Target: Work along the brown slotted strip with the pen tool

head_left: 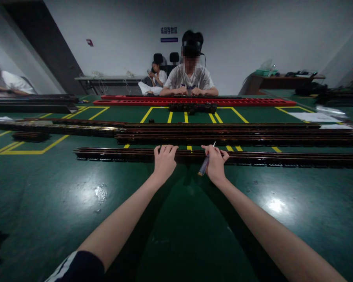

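A long dark slotted rail [123, 154] lies crosswise on the green table in front of me. My left hand [165, 162] grips this rail near its middle, the fingers curled over the top. In my right hand [216, 162] is a screwdriver [204, 165], its handle sticking out below toward me and its thin metal shaft showing above the fingers. The right fingers rest against the same rail; whether the screwdriver's tip touches anything, I cannot tell. Just beyond lies a bundle of several similar dark rails [253, 135].
Red rails [267, 102] and a cluster of small dark parts [192, 107] lie farther back on the table [85, 215], which has yellow tape lines. A person [191, 80] sits opposite, both hands at the red rails. White papers [314, 117] are at the right.
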`<state>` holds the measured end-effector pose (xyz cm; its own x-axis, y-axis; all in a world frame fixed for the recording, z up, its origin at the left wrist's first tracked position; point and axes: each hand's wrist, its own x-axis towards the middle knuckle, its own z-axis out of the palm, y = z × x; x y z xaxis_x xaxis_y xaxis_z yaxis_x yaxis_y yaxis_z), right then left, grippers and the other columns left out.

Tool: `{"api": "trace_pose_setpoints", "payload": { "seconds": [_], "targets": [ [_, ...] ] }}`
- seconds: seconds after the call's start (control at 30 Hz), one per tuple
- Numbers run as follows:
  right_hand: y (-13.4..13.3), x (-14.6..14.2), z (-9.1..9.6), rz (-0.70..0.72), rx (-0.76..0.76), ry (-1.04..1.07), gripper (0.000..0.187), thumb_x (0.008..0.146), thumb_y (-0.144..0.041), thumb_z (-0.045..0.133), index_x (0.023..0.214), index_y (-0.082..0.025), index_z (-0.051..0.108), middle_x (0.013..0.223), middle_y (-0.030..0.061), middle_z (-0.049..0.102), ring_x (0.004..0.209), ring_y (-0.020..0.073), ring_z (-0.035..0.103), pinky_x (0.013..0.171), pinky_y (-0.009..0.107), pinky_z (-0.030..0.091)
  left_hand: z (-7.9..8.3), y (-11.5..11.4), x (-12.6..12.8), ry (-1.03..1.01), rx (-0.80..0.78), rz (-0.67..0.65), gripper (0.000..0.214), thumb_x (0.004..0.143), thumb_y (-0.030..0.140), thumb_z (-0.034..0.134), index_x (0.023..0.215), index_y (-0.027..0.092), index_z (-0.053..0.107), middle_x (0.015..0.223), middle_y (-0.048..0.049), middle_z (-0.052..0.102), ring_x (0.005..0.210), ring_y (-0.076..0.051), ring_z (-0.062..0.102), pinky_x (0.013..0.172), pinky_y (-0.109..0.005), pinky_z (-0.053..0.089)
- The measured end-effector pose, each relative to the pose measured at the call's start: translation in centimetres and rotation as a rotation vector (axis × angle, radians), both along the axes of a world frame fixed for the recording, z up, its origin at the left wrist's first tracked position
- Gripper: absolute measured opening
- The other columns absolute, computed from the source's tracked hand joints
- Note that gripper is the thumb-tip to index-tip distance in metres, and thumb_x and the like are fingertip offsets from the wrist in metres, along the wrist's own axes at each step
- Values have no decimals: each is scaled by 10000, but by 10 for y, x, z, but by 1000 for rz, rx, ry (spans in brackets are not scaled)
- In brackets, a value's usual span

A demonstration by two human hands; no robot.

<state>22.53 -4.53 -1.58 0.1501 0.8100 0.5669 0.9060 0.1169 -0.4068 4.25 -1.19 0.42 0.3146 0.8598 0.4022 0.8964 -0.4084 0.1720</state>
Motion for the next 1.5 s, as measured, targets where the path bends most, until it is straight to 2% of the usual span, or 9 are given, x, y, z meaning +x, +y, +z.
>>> {"api": "trace_pose_setpoints", "payload": {
  "seconds": [0.2, 0.33, 0.43, 0.77, 1.13, 1.5],
  "targets": [
    [2, -2, -2, 99, 37, -32, 153, 676, -150, 443, 819, -175, 398, 1129, 53, 626, 1030, 190, 530, 935, 374, 249, -1, 0, 1, 4, 7, 13, 526, 790, 17, 334, 1200, 219, 596, 1214, -78, 626, 1196, -224, 511, 1090, -496, 333],
    [1, -6, 1, 132, -34, -92, 150, 762, -240, 511, 856, -165, 420, 1063, 67, 622, 1026, 195, 534, 930, 371, 241, -1, 0, 1, 1, 9, 17, 509, 801, 27, 326, 1187, 218, 599, 1204, -73, 627, 1187, -223, 509, 1089, -485, 321],
    [0, -6, 3, 130, -86, -136, 139, 785, -228, 509, 867, -166, 416, 1065, 65, 615, 1051, 201, 522, 938, 370, 233, -1, 0, 1, 4, -5, 14, 494, 811, 37, 318, 1178, 207, 601, 1196, -73, 629, 1174, -224, 515, 1072, -474, 334],
    [-2, -8, 9, 136, -153, -153, 88, 797, -199, 482, 840, -163, 414, 1007, 47, 619, 1036, 204, 505, 937, 359, 215, 0, 1, 1, 26, -20, -3, 462, 829, 63, 311, 1170, 183, 598, 1190, -86, 628, 1146, -243, 520, 1044, -477, 348],
    [-2, -8, 7, 134, -119, -157, 64, 805, -186, 471, 861, -157, 459, 953, 40, 605, 970, 181, 495, 923, 339, 203, -2, 2, 2, 57, 8, 4, 436, 827, 72, 345, 1160, 194, 599, 1175, -77, 633, 1122, -243, 525, 1018, -461, 350],
    [-1, -7, 5, 129, -92, -179, 68, 805, -189, 481, 845, -153, 440, 1006, 44, 609, 962, 169, 498, 924, 332, 206, -3, 3, 2, 48, 6, -2, 444, 821, 56, 344, 1160, 186, 599, 1176, -74, 634, 1126, -238, 530, 1025, -470, 359]
  ]
}}
